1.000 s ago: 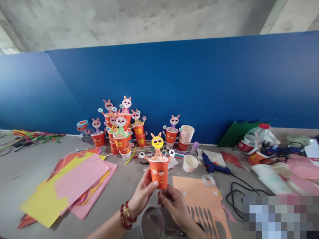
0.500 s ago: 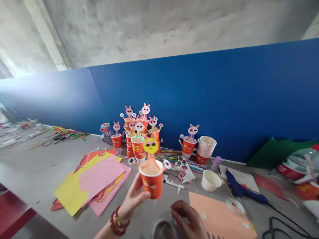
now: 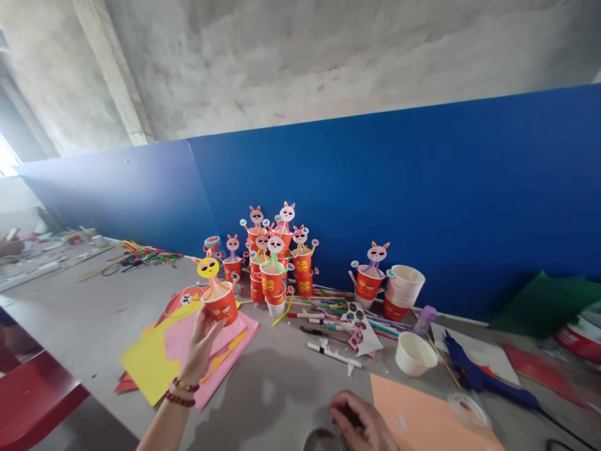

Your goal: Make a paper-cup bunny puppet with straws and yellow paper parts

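Note:
My left hand [image 3: 203, 341] is closed round the lower side of a red paper cup puppet [image 3: 220, 304], raised above the pile of coloured paper. A yellow paper face with dark eyes and ears stands up from the cup on orange stems, and round paper pieces stick out at its sides. My right hand [image 3: 362, 421] rests low by the table's front, its fingers loosely curled with a gap to the thumb; I see nothing in it. Beside it a grey rounded rim [image 3: 323, 438] is cut off by the frame. Similar cup puppets [image 3: 273, 279] stand stacked behind.
Coloured paper sheets [image 3: 145, 360] lie at left. Markers [image 3: 333, 355] and pipe cleaners lie mid-table. At right are another puppet [image 3: 369, 285], stacked cups [image 3: 405, 285], a white cup [image 3: 416, 356], orange paper [image 3: 422, 413], a tape roll [image 3: 468, 410] and a blue glue gun [image 3: 491, 382] with its cord.
My left hand has carried the yellow-faced cup puppet leftward and away from me, from in front of the stacked puppets to over the paper pile. My right hand has stayed near the table's front.

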Action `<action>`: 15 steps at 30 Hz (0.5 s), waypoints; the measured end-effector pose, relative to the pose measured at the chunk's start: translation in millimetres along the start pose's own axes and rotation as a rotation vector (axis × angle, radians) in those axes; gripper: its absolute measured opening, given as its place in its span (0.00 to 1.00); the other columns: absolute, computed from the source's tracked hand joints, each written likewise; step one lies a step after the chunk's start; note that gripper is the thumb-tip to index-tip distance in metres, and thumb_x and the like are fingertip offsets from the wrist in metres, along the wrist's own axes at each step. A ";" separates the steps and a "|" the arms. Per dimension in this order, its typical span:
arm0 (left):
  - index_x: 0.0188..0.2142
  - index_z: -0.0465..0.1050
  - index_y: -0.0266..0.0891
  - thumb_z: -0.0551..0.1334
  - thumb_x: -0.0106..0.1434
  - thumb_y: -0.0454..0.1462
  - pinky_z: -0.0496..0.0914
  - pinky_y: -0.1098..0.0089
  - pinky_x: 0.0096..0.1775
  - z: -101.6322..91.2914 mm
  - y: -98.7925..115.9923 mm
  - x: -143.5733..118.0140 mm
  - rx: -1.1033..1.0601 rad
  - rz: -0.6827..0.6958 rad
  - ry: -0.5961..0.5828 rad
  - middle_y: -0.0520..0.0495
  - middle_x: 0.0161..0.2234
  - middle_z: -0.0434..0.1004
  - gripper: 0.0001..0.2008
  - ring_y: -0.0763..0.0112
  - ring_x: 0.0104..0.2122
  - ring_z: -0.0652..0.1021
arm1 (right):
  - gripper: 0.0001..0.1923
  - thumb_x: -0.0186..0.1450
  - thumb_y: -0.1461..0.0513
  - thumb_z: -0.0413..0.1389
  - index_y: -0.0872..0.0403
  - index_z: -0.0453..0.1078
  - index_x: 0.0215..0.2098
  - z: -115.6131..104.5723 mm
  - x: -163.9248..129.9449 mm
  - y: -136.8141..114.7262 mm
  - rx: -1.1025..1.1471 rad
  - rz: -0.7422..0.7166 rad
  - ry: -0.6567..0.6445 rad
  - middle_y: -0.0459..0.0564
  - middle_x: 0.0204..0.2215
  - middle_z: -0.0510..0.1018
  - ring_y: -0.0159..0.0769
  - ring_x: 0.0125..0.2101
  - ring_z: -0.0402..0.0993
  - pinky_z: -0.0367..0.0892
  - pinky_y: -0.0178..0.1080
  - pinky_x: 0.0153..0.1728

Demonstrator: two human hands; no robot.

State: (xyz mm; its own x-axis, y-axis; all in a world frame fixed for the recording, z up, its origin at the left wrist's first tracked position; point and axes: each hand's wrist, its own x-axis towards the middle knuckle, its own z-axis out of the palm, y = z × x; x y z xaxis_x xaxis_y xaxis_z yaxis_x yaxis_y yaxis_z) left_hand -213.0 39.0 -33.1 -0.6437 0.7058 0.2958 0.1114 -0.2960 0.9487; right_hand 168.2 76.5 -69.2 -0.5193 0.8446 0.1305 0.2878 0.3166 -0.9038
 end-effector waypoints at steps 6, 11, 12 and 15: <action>0.57 0.66 0.44 0.69 0.55 0.47 0.68 0.55 0.56 0.8 -13.7 41.1 0.002 0.025 -0.049 0.42 0.55 0.73 0.31 0.53 0.56 0.72 | 0.21 0.66 0.46 0.49 0.52 0.70 0.30 1.4 1.3 4.1 -0.048 -0.028 -0.029 0.45 0.24 0.74 0.34 0.27 0.69 0.62 0.31 0.29; 0.56 0.66 0.43 0.69 0.54 0.47 0.69 0.56 0.54 7.4 -18.3 72.9 0.005 0.048 -0.087 0.42 0.50 0.77 0.31 0.55 0.53 0.74 | 0.21 0.66 0.45 0.50 0.52 0.71 0.30 -0.1 2.3 2.5 -0.073 -0.033 -0.022 0.44 0.23 0.74 0.34 0.26 0.69 0.62 0.31 0.28; 0.55 0.66 0.43 0.69 0.53 0.46 0.69 0.56 0.54 9.2 -19.1 79.0 0.008 0.059 -0.093 0.42 0.50 0.77 0.31 0.56 0.53 0.74 | 0.21 0.66 0.45 0.50 0.52 0.71 0.29 -0.4 2.5 2.3 -0.073 -0.034 -0.019 0.44 0.23 0.74 0.34 0.26 0.68 0.62 0.31 0.28; 0.55 0.66 0.42 0.70 0.52 0.44 0.69 0.56 0.54 14.1 -21.4 96.2 0.022 0.089 -0.110 0.42 0.49 0.77 0.32 0.55 0.52 0.75 | 0.22 0.66 0.44 0.49 0.52 0.70 0.28 -0.3 3.0 3.3 -0.071 -0.043 -0.020 0.44 0.22 0.73 0.34 0.26 0.68 0.62 0.31 0.28</action>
State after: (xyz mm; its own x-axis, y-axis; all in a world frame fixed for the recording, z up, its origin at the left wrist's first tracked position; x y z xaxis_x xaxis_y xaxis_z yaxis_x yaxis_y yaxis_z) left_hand -266.6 122.3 -23.4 -0.5442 0.7440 0.3878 0.1814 -0.3470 0.9202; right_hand 167.9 80.3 -71.7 -0.5482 0.8209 0.1600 0.3211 0.3832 -0.8660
